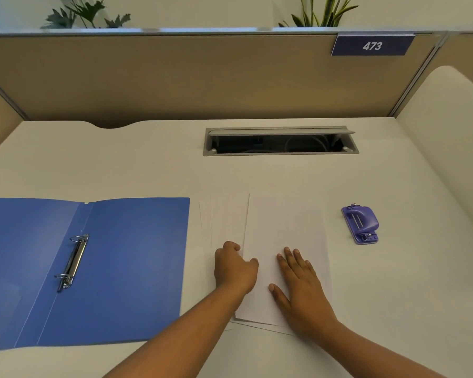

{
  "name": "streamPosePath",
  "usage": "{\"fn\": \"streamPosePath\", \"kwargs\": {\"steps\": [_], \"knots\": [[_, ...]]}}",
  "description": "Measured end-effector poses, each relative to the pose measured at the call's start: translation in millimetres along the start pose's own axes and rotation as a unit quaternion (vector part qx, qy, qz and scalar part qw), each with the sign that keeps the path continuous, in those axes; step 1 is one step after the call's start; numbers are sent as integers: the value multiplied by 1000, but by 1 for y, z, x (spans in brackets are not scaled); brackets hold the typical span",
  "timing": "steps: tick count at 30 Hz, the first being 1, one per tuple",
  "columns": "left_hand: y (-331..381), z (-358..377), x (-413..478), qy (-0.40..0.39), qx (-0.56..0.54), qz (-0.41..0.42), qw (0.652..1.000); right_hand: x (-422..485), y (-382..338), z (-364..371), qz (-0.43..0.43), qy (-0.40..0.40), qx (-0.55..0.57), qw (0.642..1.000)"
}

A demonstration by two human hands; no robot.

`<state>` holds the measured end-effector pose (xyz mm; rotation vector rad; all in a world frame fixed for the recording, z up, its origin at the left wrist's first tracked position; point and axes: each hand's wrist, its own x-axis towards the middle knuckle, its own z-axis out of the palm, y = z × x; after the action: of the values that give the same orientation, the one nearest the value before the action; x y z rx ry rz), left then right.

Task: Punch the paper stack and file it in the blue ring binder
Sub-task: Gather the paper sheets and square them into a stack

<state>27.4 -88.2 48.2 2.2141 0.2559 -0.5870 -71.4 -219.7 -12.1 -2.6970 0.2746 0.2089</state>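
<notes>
Right hand (pixel 302 290) lay flat and open on the papers (pixel 284 236), left hand (pixel 234 267) curled at their edge (grip unclear); binder (pixel 137 257) open beside, punch (pixel 361 223) apart.

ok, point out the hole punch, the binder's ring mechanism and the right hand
hole punch (pixel 360 223): head view, on its purple lever top.
ring mechanism (pixel 73 261): head view, on the metal bar between the two rings.
right hand (pixel 302 285): head view, on the back of the hand, flat on the paper.

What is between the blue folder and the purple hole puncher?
In the head view, the fanned white paper sheets lie between the blue binder and the hole punch, with the left hand and right hand on them.
</notes>
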Motion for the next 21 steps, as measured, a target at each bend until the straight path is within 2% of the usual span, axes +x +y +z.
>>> {"fn": "streamPosePath", "kwargs": {"steps": [4, 7, 10, 13, 15, 19, 21], "knots": [[1, 0, 1, -51, -62, -41, 996, -5, -6, 0, -1, -5, 25, 1000], [-4, -3, -1, -101, -30, 12, 994, -8, -11, -5, 2, 6, 71, 997], [-9, -13, -8, -122, -63, 56, 989, -12, -9, -19, 49, 88, 168, 981], [-14, -28, -17, -133, -136, 69, 979, -17, -2, -45, 163, 188, 288, 925], [-17, -38, -25, -146, -172, 63, 972, -22, 2, -63, 233, 211, 369, 875], [-20, -51, -40, -172, -222, 53, 958, -38, 5, -86, 299, 147, 501, 799], [-21, -54, -46, -187, -230, 53, 954, -48, 2, -92, 284, 108, 529, 792]]}}
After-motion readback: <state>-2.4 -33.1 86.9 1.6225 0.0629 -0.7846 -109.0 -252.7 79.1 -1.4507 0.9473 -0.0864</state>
